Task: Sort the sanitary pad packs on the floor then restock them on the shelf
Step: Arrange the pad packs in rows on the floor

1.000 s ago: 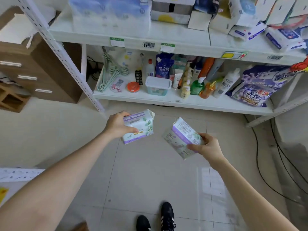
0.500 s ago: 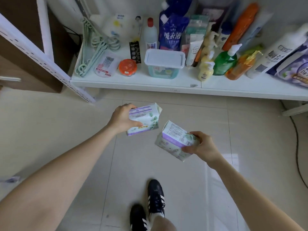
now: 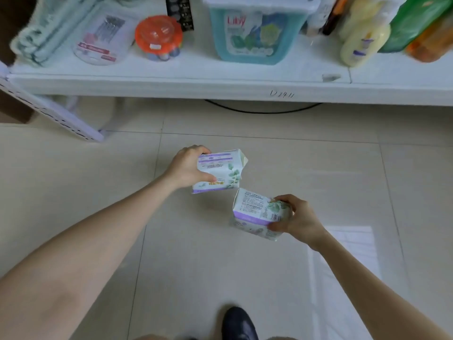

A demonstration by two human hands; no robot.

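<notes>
- Left hand (image 3: pixel 187 168) curled round upper pack (image 3: pixel 221 171), mid-frame; right hand (image 3: pixel 300 223) pinching lower pack (image 3: pixel 256 208).
- Probably light, squashy, slick-wrapped; best held across the sides.

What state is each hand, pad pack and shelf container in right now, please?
left hand: grips the upper pad pack.
right hand: grips the lower pad pack.
upper pad pack: held off the floor, roughly level.
lower pad pack: held off the floor, tilted.
blue tub: upright on the shelf, white lid on.
orange-lidded jar: upright on the shelf, closed.
</notes>
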